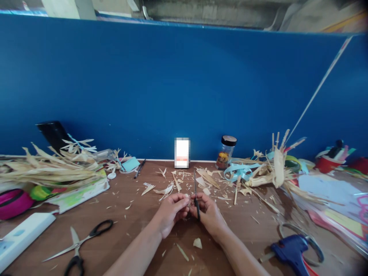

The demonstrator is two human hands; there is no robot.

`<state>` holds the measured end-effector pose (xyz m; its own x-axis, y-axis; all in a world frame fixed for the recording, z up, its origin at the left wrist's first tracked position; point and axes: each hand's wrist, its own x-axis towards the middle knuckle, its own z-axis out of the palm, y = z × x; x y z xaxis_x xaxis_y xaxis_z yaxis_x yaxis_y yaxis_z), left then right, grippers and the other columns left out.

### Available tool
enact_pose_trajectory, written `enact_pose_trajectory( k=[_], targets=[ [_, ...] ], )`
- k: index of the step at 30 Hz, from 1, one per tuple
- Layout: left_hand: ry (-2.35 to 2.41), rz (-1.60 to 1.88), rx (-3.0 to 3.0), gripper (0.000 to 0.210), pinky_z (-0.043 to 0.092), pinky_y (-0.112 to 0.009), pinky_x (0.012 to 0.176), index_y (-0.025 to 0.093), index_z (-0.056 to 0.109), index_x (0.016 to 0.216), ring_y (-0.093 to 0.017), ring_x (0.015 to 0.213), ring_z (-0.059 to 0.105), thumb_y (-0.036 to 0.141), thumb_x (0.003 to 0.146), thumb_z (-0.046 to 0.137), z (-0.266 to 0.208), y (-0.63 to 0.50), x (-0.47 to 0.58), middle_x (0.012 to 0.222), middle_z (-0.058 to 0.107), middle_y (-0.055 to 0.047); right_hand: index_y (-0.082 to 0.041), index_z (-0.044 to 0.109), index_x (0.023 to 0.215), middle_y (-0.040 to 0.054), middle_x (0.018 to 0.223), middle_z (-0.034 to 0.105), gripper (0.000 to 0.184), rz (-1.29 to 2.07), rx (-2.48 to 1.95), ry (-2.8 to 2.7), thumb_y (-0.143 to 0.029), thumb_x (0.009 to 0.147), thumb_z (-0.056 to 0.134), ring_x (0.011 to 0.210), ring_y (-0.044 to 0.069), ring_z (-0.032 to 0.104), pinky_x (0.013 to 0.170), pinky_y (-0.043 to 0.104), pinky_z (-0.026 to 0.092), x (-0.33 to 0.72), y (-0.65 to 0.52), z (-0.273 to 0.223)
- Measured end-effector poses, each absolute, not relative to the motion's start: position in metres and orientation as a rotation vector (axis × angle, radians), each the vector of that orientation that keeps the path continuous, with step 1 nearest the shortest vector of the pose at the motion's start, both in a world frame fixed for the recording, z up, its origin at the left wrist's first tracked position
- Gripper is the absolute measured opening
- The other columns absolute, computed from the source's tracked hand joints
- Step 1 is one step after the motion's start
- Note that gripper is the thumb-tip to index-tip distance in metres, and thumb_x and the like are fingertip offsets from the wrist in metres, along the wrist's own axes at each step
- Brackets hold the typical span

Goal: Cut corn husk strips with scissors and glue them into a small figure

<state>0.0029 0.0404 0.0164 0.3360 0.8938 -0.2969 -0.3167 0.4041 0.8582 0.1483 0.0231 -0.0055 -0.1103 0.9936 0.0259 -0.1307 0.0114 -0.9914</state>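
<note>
My left hand [174, 210] is closed in a pinch over the middle of the brown table [132, 226]. Whatever lies between its fingertips is too small to make out. Close beside it, my right hand [211, 214] is shut on a pair of scissors [196, 205] with dark handles, the thin blades pointing away from me. The fingertips of both hands nearly meet. Scraps of dried corn husk [208, 178] are scattered beyond the hands, and a small pale piece [197, 242] lies between my forearms.
Open scissors [76, 243] and a white power strip [25, 237] lie at left, below piled husks [57, 168]. A blue glue gun [291, 247] lies at right. Behind stand a black-lidded jar [227, 151] and a bright blurred-out screen [182, 152] against a blue partition [178, 84].
</note>
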Motion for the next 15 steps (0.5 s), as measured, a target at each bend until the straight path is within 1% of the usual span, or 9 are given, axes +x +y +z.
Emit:
enact_pose_trajectory(
  k=[4,11,15],
  targets=[
    [0.834,0.892,0.806,0.020,0.044,-0.014,0.051,0.014,0.062,0.072,-0.004,0.054,0.052,0.028,0.062,0.071,0.0175,0.0401,0.0028,0.066,0.057,0.000,-0.018,0.051,0.093,-0.0015,0.069,0.063,0.040,1.351,-1.001,-1.190,-0.027,0.062,0.074,0.065,0.014,0.059,0.061,0.024,0.044,0.1482,0.0237,-0.0065],
    [0.881,0.876,0.830,0.021,0.038,-0.012,0.046,0.014,0.063,0.073,-0.003,0.050,0.048,0.029,0.062,0.072,0.0154,0.0399,0.0018,0.062,0.056,0.001,-0.018,0.052,0.095,-0.0013,0.069,0.064,0.040,1.335,-0.993,-1.241,-0.027,0.063,0.073,0.065,0.014,0.060,0.060,0.024,0.044,0.1475,0.0240,-0.0116],
    [0.866,0.843,0.849,0.023,0.039,-0.013,0.049,0.013,0.066,0.075,-0.003,0.051,0.050,0.029,0.060,0.073,0.0177,0.0400,0.0011,0.061,0.057,0.001,-0.019,0.052,0.095,-0.0017,0.068,0.063,0.040,1.332,-1.002,-1.229,-0.028,0.062,0.074,0.063,0.014,0.059,0.059,0.023,0.043,0.1476,0.0244,-0.0123]
  ],
)
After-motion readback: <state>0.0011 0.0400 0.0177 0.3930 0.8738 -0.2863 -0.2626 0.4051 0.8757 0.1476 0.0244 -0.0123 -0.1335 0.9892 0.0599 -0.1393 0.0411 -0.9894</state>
